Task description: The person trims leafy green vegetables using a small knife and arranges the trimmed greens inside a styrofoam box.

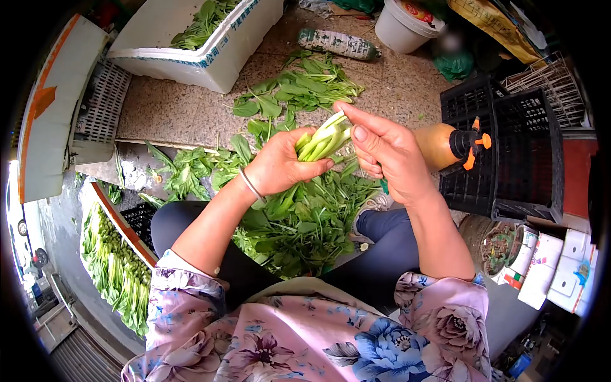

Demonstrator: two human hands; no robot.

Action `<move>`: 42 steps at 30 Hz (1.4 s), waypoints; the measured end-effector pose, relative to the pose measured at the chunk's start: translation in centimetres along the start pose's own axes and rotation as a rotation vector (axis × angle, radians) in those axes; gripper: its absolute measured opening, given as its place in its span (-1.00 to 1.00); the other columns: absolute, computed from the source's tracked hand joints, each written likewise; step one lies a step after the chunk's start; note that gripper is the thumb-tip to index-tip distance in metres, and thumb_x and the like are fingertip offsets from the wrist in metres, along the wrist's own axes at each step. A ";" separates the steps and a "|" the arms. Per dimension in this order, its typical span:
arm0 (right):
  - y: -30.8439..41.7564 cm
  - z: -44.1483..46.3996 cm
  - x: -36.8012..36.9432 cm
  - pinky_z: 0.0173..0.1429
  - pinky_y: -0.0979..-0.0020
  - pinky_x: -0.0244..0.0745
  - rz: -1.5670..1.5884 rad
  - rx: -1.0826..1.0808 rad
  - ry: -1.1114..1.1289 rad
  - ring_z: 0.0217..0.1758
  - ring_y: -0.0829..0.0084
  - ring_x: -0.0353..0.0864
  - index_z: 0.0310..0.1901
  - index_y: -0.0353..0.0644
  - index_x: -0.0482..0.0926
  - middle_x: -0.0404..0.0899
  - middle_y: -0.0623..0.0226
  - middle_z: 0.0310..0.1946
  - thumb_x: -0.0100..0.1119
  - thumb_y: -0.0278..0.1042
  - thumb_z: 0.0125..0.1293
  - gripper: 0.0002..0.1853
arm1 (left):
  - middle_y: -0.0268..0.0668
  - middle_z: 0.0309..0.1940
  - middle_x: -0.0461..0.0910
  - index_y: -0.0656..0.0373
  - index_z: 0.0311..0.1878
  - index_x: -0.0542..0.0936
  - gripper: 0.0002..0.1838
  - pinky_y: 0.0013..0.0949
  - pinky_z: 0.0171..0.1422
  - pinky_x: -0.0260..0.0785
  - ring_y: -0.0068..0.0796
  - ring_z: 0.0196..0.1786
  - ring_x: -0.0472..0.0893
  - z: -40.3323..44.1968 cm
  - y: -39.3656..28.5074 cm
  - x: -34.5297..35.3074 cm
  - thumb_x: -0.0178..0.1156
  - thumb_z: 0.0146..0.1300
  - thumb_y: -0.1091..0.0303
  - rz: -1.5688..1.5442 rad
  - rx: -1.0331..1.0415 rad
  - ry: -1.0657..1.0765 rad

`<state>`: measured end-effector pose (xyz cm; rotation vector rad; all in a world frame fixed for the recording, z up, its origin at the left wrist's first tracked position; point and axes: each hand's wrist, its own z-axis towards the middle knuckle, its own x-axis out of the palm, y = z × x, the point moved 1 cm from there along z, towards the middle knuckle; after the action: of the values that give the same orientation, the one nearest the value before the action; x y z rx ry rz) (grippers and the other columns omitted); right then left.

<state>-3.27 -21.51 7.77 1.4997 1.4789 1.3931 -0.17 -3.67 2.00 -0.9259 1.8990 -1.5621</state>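
My left hand is closed around a small bunch of leafy greens, with the pale stems pointing up and to the right. At the cut ends, my right hand pinches a stem between thumb and fingers; the exact contact is partly hidden. Below both hands a large heap of loose greens covers the ground between my legs. More greens lie scattered on the stone slab ahead.
A white foam box with greens stands at the upper left. Neatly stacked greens fill a container on the left. On the right are an orange spray bottle and black crates. A white bucket sits at the back.
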 end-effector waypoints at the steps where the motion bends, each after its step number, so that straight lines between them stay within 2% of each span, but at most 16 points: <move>1: 0.0 0.0 0.0 -0.55 0.71 0.01 0.021 0.013 0.022 -0.59 0.79 0.09 0.20 -0.26 0.31 0.20 0.64 -0.60 0.07 -0.29 0.29 -0.53 | -0.48 -0.46 0.48 0.21 -0.16 0.47 -0.72 -0.62 -0.44 0.37 -0.75 -0.48 0.45 0.0 -0.1 0.0 0.28 0.06 0.44 -0.001 0.000 0.001; 4: -0.1 -0.1 -0.1 -0.56 0.71 0.01 0.048 0.037 0.050 -0.60 0.80 0.08 0.19 -0.26 0.32 0.18 0.65 -0.60 0.06 -0.28 0.30 -0.54 | -0.50 -0.46 0.48 0.21 -0.17 0.49 -0.73 -0.63 -0.40 0.34 -0.77 -0.46 0.43 -0.1 -0.2 0.0 0.29 0.06 0.42 0.019 -0.012 -0.025; 6: -0.1 -0.1 -0.3 -0.57 0.72 0.00 0.054 0.048 0.058 -0.61 0.81 0.07 0.19 -0.26 0.33 0.17 0.65 -0.61 0.05 -0.28 0.30 -0.55 | -0.44 -0.49 0.49 0.25 -0.18 0.51 -0.71 -0.53 -0.27 0.35 -0.70 -0.41 0.40 0.0 0.3 -0.1 0.29 0.04 0.37 0.105 0.050 -0.055; 11: 0.1 0.0 -1.0 -0.64 0.74 -0.02 0.117 0.231 0.077 -0.64 0.81 0.08 0.19 -0.22 0.33 0.18 0.65 -0.62 0.04 -0.28 0.31 -0.56 | -0.41 -0.50 0.49 0.24 -0.20 0.51 -0.73 -0.51 -0.26 0.35 -0.69 -0.41 0.39 -0.2 0.5 -0.4 0.29 0.04 0.37 0.166 0.039 -0.055; 18: -0.4 0.1 -1.3 -0.63 0.74 0.00 0.169 0.246 0.075 -0.66 0.81 0.06 0.14 -0.18 0.41 0.19 0.68 -0.64 0.06 -0.29 0.30 -0.61 | -0.44 -0.50 0.48 0.24 -0.19 0.51 -0.74 -0.54 -0.31 0.33 -0.71 -0.43 0.38 -0.2 0.3 -0.2 0.28 0.05 0.41 0.204 0.051 -0.031; 20: -1.0 0.4 -1.2 -0.61 0.71 0.07 -0.161 0.019 -0.121 -0.63 0.82 0.10 0.10 -0.20 0.46 0.30 0.65 -0.62 0.07 -0.30 0.29 -0.64 | -0.45 -0.49 0.49 0.24 -0.17 0.50 -0.74 -0.56 -0.35 0.33 -0.72 -0.44 0.39 -0.2 -0.3 -0.2 0.27 0.06 0.42 0.072 -0.018 0.000; 21: -1.2 0.5 -1.2 -0.61 0.71 0.07 -0.161 0.019 -0.121 -0.63 0.82 0.10 0.10 -0.20 0.46 0.30 0.65 -0.62 0.07 -0.30 0.29 -0.64 | -0.47 -0.48 0.50 0.24 -0.15 0.49 -0.73 -0.59 -0.39 0.34 -0.73 -0.45 0.41 -0.2 -0.5 -0.2 0.26 0.07 0.44 -0.059 -0.087 0.030; 22: -1.0 0.6 -1.2 -0.57 0.69 0.13 -0.364 -0.173 -0.260 -0.59 0.82 0.15 0.09 -0.22 0.46 0.36 0.63 -0.57 0.08 -0.30 0.29 -0.64 | -0.47 -0.48 0.50 0.24 -0.15 0.49 -0.73 -0.59 -0.39 0.34 -0.73 -0.45 0.41 -0.2 -0.4 -0.1 0.26 0.07 0.44 -0.059 -0.087 0.030; 24: -0.2 0.3 -1.0 -0.40 0.66 0.30 -0.466 -0.252 -0.348 -0.48 0.79 0.28 0.12 -0.26 0.42 0.49 0.58 -0.46 0.11 -0.30 0.28 -0.60 | -0.45 -0.43 0.51 0.24 -0.12 0.47 -0.70 -0.61 -0.44 0.36 -0.72 -0.45 0.45 -0.1 -0.4 -0.1 0.28 0.08 0.41 -0.212 -0.033 0.008; 27: -0.9 -0.4 0.2 -0.30 0.66 0.33 -0.289 -0.272 -0.173 -0.41 0.79 0.30 0.13 -0.26 0.41 0.50 0.53 -0.37 0.12 -0.29 0.27 -0.58 | -0.44 -0.40 0.50 0.23 -0.12 0.46 -0.67 -0.58 -0.43 0.41 -0.70 -0.45 0.47 0.0 -0.8 -0.2 0.31 0.07 0.37 -0.321 0.031 -0.055; 29: -1.4 -0.6 0.8 -0.33 0.68 0.30 -0.219 -0.234 -0.106 -0.42 0.79 0.30 0.17 -0.27 0.35 0.47 0.53 -0.38 0.13 -0.28 0.26 -0.53 | -0.43 -0.38 0.50 0.24 -0.08 0.45 -0.62 -0.57 -0.40 0.42 -0.70 -0.43 0.47 -0.1 -0.6 -0.5 0.33 0.06 0.34 -0.305 0.021 -0.068; 31: -1.9 -0.6 1.1 -0.40 0.70 0.24 -0.043 -0.082 -0.010 -0.47 0.79 0.28 0.20 -0.28 0.31 0.41 0.55 -0.45 0.13 -0.28 0.26 -0.50 | -0.44 -0.37 0.49 0.24 -0.05 0.44 -0.59 -0.58 -0.39 0.42 -0.70 -0.41 0.47 0.0 -0.8 -0.2 0.33 0.06 0.35 -0.283 0.097 -0.161; 32: -2.0 -0.4 1.7 -0.48 0.71 0.16 -0.015 -0.110 -0.042 -0.54 0.77 0.23 0.22 -0.28 0.28 0.33 0.59 -0.53 0.13 -0.29 0.26 -0.48 | -0.44 -0.31 0.49 0.25 0.01 0.42 -0.54 -0.59 -0.27 0.41 -0.70 -0.33 0.47 -0.1 -0.8 -0.4 0.33 0.06 0.34 -0.227 0.081 -0.139; 36: -1.6 -0.1 1.7 -0.53 0.71 0.13 0.138 -0.019 -0.075 -0.56 0.78 0.23 0.21 -0.24 0.29 0.34 0.57 -0.54 0.11 -0.29 0.27 -0.50 | -0.40 -0.17 0.50 0.26 0.11 0.37 -0.46 -0.57 -0.09 0.38 -0.68 -0.17 0.46 0.0 -0.5 -0.3 0.32 0.07 0.35 -0.169 0.165 -0.133; 38: -1.7 -0.1 1.6 -0.58 0.72 0.10 0.148 0.015 -0.091 -0.59 0.77 0.22 0.21 -0.21 0.31 0.33 0.55 -0.56 0.10 -0.27 0.28 -0.51 | -0.34 0.00 0.47 0.26 0.23 0.27 -0.34 -0.53 0.08 0.31 -0.65 0.00 0.42 -0.1 -0.7 -0.1 0.31 0.08 0.37 -0.141 0.227 -0.132; 42: -1.6 -0.1 1.4 -0.60 0.72 0.09 0.170 0.067 -0.092 -0.60 0.78 0.19 0.20 -0.18 0.33 0.30 0.57 -0.59 0.09 -0.26 0.29 -0.53 | -0.30 0.09 0.42 0.26 0.29 0.19 -0.28 -0.51 0.14 0.28 -0.62 0.07 0.40 -0.1 -0.6 -0.1 0.30 0.08 0.38 -0.079 0.217 -0.130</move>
<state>-4.09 -19.88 6.64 1.7426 1.3812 1.3617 -0.09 -3.56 2.64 -0.9907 1.5853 -1.6718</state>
